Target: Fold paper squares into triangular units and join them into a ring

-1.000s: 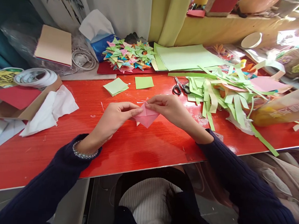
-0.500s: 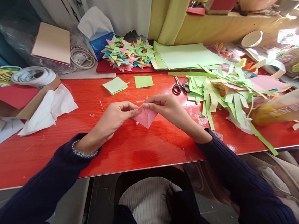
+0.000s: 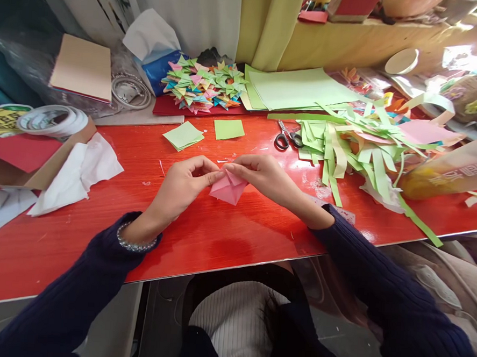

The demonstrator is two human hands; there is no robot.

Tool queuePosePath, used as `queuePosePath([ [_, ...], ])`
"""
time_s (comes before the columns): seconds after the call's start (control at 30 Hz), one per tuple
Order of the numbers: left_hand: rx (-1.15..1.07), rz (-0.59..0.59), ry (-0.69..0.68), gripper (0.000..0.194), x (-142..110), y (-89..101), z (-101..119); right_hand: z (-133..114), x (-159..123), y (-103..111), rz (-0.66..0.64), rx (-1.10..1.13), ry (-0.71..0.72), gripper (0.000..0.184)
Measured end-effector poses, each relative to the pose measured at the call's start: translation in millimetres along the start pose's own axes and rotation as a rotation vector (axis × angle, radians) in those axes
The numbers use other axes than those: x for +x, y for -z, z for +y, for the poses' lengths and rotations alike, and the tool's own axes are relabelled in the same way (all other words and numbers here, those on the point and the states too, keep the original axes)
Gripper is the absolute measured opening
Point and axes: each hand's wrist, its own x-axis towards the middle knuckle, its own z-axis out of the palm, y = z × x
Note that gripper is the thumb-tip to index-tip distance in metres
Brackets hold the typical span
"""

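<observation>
A small folded piece of pink paper [image 3: 228, 192] is pinched between both hands over the red table [image 3: 218, 242], its creased lower part pointing down toward me. My left hand [image 3: 185, 183] is closed on its upper left edge, thumb and forefinger pressed together. From the other side, my right hand [image 3: 265, 175] grips the top edge, with its fingertips close to those of the left. Beyond the hands lie a small stack of pale green paper squares [image 3: 183, 136] and one brighter green paper square [image 3: 229, 129]. Black-handled scissors [image 3: 288, 137] rest to their right.
Green paper strips [image 3: 369, 149] heap up at the right, beside a plastic bottle [image 3: 453, 167]. Folded paper stars [image 3: 204, 85] and large green sheets [image 3: 304, 88] lie at the back. A cardboard box [image 3: 62, 159] with tape rolls [image 3: 52, 119] and tissue [image 3: 98, 162] sits at the left.
The pink paper has turned and tilted between my fingers, moving slightly left; a folded flap now shows across its upper part. Both hands keep their pinch.
</observation>
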Motion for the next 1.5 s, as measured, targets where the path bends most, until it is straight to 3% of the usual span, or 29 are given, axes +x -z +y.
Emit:
queuePosePath([
  [0.13,-0.095,0.049,-0.023,0.014,1.1,0.0,-1.6,-2.3,0.3,4.2,-0.137,0.242,-0.108,0.039],
  [0.37,-0.152,-0.066,0.068,0.019,2.6,1.5,1.5,-3.4,0.6,2.3,0.022,0.23,-0.104,0.04],
  [0.57,-0.126,-0.02,0.03,0.013,2.1,1.2,0.0,-9.9,-1.3,9.2,-0.206,0.321,-0.101,0.034],
  [0.77,-0.214,0.032,-0.03,0.026,5.5,1.5,-5.5,-1.9,2.3,2.2,-0.044,0.349,-0.128,0.033],
  [0.9,-0.193,0.001,-0.131,0.018,4.7,2.6,-3.6,-2.8,2.4,2.8,0.03,0.373,-0.118,0.031],
  [1.0,-0.107,0.0,-0.153,0.005,2.3,3.0,-2.0,-5.3,1.4,4.2,0.016,0.382,-0.104,0.029],
  [1.17,-0.04,0.012,-0.16,0.004,1.7,3.3,-5.2,-3.9,1.1,2.5,-0.044,0.409,-0.084,0.028],
  [1.37,-0.203,0.003,-0.093,0.033,5.2,2.8,-6.8,-2.4,1.4,2.5,-0.073,0.401,-0.072,0.025],
  [1.5,-0.212,-0.046,-0.007,0.013,4.9,4.7,-3.4,-2.4,1.2,3.1,-0.07,0.38,-0.071,0.025],
])
